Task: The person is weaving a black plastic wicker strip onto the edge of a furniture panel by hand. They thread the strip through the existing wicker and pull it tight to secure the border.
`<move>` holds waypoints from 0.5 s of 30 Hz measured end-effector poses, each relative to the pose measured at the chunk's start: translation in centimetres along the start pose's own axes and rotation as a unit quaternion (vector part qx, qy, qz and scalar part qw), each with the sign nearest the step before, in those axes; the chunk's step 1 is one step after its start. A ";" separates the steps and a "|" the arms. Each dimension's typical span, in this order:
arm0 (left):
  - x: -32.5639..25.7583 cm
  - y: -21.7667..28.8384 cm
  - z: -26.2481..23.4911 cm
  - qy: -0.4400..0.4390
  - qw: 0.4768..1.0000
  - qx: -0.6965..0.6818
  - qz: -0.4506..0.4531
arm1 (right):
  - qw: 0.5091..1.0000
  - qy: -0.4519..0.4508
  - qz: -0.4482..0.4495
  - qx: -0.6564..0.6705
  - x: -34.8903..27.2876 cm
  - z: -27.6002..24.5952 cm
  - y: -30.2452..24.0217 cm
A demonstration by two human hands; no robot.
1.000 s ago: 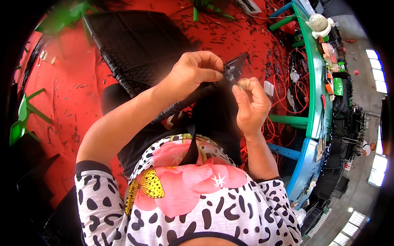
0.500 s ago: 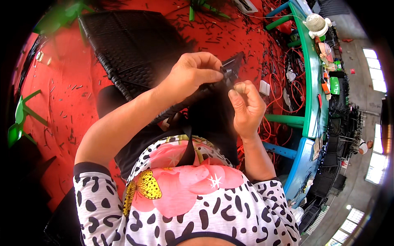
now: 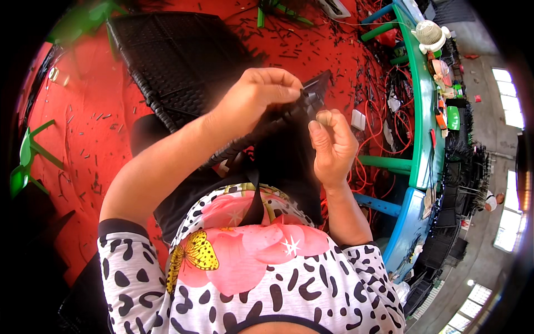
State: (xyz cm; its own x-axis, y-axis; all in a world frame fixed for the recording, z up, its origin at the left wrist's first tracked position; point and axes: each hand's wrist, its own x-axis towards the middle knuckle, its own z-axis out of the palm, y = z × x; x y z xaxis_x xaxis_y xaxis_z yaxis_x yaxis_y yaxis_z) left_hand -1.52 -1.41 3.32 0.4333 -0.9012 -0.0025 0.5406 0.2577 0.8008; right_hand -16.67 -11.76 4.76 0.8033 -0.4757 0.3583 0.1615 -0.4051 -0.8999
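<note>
Woven black strip (image 3: 261,133) is lying clenched in your left hand (image 3: 261,97), whose fingers are curling down over its upper end, just left of the dark end piece (image 3: 314,94) that is sticking out toward the upper right. Its long axis is running on a slant, from that grip down and left along your forearm toward your lap. Your right hand (image 3: 332,146) is hovering just to the right of the end piece, thumb and forefinger pinching together; whether they are holding anything you cannot tell from here. So the strip's free end is sitting between your two hands, nearer the left. Further out, a black woven panel (image 3: 178,61) is resting on the red floor (image 3: 83,133), with a green bench (image 3: 424,111) standing off to your right.
</note>
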 end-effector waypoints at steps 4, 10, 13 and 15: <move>1.7 1.0 -1.3 -0.050 0.996 -0.030 -0.067 | 1.000 -0.004 -0.002 0.019 0.1 0.1 0.2; 2.6 1.2 -1.1 -0.074 0.989 -0.031 -0.123 | 0.994 -0.023 0.037 0.100 0.5 0.1 0.0; 2.9 1.3 -1.3 -0.120 0.986 -0.030 -0.114 | 0.995 -0.023 0.033 0.094 0.5 0.1 0.2; 2.9 1.4 -1.0 -0.116 0.987 -0.003 -0.110 | 0.998 -0.029 0.032 0.048 0.5 -0.2 0.3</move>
State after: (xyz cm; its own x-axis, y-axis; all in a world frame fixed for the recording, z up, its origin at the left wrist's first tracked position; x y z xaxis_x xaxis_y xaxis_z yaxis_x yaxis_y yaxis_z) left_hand 1.25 -3.33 3.85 0.1277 -0.9910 -0.0390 0.6073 0.0471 0.7931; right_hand -16.29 -12.28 4.74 0.8447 -0.4520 0.2865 0.1607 -0.2964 -0.9414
